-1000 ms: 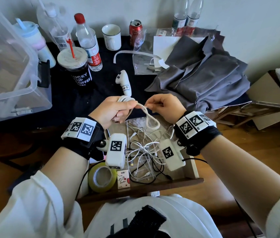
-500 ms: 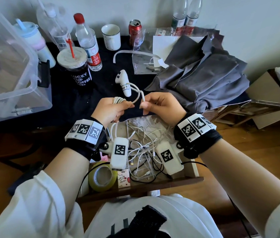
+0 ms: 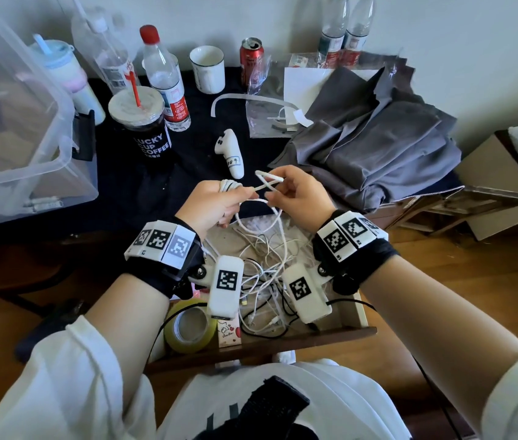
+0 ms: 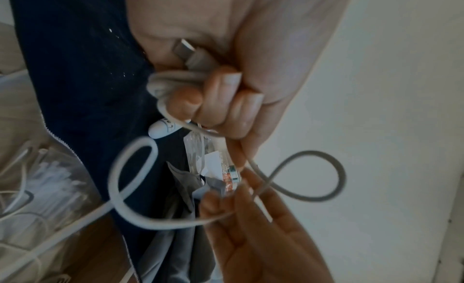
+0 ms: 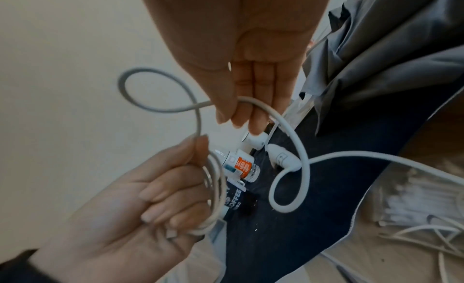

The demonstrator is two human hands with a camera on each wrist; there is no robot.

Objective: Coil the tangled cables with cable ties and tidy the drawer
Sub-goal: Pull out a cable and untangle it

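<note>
My left hand (image 3: 219,201) grips several coils of a white cable (image 3: 259,203) above the open wooden drawer (image 3: 356,315). The cable's metal plug (image 4: 187,49) lies against the left palm. My right hand (image 3: 292,195) pinches the same cable (image 5: 276,116) between thumb and fingers, with a loop (image 3: 267,179) standing up between the hands. The free length hangs down into a tangle of white and black cables (image 3: 267,274) in the drawer. A clear bag of white cable ties (image 3: 261,223) lies at the drawer's back.
A yellow tape roll (image 3: 187,325) sits at the drawer's front left. On the dark table stand a coffee cup (image 3: 143,125), bottles (image 3: 165,81), a mug (image 3: 207,69), a red can (image 3: 251,58), a white controller (image 3: 230,152), grey clothing (image 3: 375,147) and a clear bin (image 3: 16,122).
Both hands have drawn the cable up and turned it: the single hanging loop of a second ago is now a fresh loop raised between the hands, with more coils in the left hand.
</note>
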